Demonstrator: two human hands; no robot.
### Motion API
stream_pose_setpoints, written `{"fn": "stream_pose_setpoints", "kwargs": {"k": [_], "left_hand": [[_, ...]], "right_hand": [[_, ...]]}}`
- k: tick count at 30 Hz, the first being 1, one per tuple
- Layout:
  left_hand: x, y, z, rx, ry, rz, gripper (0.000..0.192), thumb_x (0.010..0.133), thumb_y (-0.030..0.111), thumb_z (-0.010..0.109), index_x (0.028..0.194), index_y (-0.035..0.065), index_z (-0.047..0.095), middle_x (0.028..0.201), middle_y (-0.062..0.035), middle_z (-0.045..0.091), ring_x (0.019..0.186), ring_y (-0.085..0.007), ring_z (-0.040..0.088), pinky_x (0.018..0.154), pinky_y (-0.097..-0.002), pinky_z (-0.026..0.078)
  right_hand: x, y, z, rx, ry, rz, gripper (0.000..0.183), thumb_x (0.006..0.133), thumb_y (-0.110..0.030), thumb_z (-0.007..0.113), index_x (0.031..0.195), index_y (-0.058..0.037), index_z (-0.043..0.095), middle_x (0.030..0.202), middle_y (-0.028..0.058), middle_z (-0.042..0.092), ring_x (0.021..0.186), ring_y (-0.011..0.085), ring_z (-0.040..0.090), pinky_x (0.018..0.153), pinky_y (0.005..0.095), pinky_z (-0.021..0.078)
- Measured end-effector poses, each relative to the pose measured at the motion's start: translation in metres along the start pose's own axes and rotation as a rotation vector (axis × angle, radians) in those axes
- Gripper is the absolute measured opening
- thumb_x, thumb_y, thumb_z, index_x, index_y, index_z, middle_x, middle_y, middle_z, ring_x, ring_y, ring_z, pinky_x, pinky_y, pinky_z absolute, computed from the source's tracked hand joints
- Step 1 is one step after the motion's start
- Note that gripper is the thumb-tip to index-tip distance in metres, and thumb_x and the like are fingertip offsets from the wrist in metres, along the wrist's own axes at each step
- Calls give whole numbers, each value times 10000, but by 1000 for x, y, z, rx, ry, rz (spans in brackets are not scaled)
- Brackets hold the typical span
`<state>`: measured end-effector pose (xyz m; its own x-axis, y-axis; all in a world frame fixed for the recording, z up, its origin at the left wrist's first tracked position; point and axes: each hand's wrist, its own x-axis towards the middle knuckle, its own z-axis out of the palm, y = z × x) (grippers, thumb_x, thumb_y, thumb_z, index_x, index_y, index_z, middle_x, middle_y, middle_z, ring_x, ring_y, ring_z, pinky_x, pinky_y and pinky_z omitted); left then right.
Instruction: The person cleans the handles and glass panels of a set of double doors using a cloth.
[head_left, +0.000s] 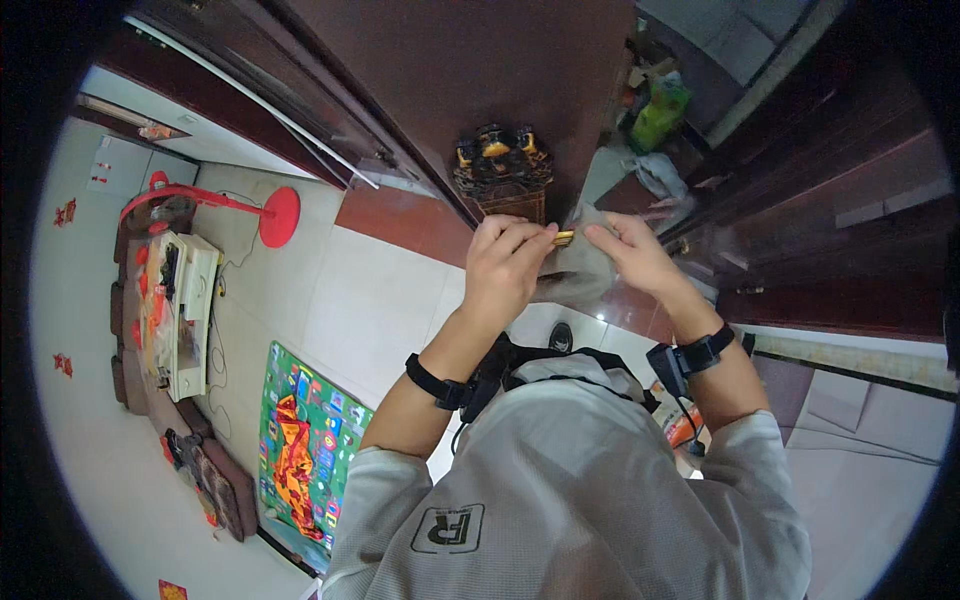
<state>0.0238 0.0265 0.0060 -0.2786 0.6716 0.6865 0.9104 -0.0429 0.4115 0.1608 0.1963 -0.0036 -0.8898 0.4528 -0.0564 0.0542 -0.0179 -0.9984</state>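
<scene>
Between the fingertips of my left hand (504, 262) are small gold-coloured pieces (562, 238), perhaps metal; their exact kind is too small to tell. My right hand (636, 251) pinches the upper edge of a clear plastic bag (589, 262) between thumb and fingers. The bag hangs between the two hands, close beside the gold pieces. Just beyond my left hand, a black ornate object with gold parts (502, 169) stands against a dark brown wooden panel (480, 60). Its lower end is partly hidden by my left hand.
Dark wooden doors or panels (840, 202) rise on the right. A green bag (660, 112) and a whitish plastic bag (660, 176) lie beyond my right hand. To the left are a red-based fan (281, 217), a white table (196, 300), a sofa (229, 480) and a green patterned mat (337, 397).
</scene>
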Motion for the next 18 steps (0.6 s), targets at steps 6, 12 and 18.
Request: {"fn": "stream_pose_setpoints", "kwargs": {"k": [6, 12, 18], "left_hand": [[4, 1, 4, -6, 14, 5, 328, 747, -28, 801, 1066, 39, 775, 968, -69, 710, 905, -290, 601, 784, -372, 523], [5, 1, 3, -9, -18, -10, 291, 759, -44, 783, 1042, 24, 765, 978, -86, 715, 932, -305, 613, 805, -383, 530], [3, 0, 2, -15, -19, -30, 299, 763, -28, 792, 1053, 30, 757, 985, -95, 718, 938, -310, 618, 828, -397, 533]], "right_hand": [[8, 14, -14, -204, 0, 8, 324, 974, -270, 709, 829, 19, 682, 696, -10, 616, 683, 59, 494, 586, 298, 409], [21, -13, 1, -156, 10, 204, 297, 873, -251, 837, 789, -4, 695, 716, -37, 612, 660, 55, 492, 581, 268, 389], [19, -26, -2, -99, -33, 239, 290, 894, -249, 818, 815, 13, 724, 726, -30, 638, 658, 58, 520, 566, 272, 413]]}}
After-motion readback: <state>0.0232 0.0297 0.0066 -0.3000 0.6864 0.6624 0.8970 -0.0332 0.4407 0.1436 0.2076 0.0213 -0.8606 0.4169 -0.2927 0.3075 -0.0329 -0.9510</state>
